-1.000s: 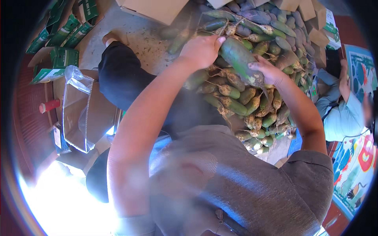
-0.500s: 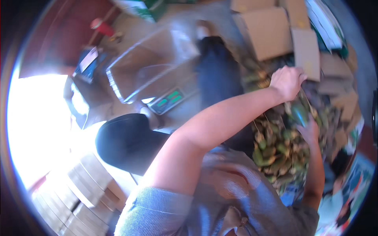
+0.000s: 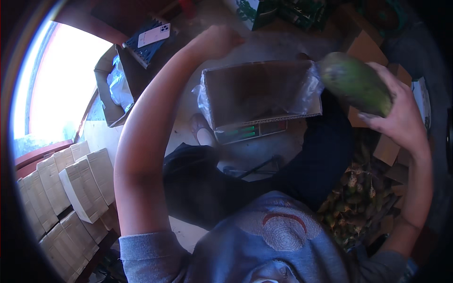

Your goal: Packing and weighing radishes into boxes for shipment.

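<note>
The green radish (image 3: 356, 84) has moved from over the radish pile (image 3: 351, 203) to beside the open carton (image 3: 264, 94), upper right; its long axis slopes down rightward, free end facing left. The right hand (image 3: 400, 111), partly spread, grips the lower end. The left hand (image 3: 218, 42) is blurred, apparently curled; contents indeterminable. Open floor (image 3: 271, 46) borders the carton's far rim.

Remotely, my right hand (image 3: 402, 111) grips a green vegetable (image 3: 356, 84) right of the open carton (image 3: 250, 92); my left hand (image 3: 219, 41) hangs beyond it.
</note>
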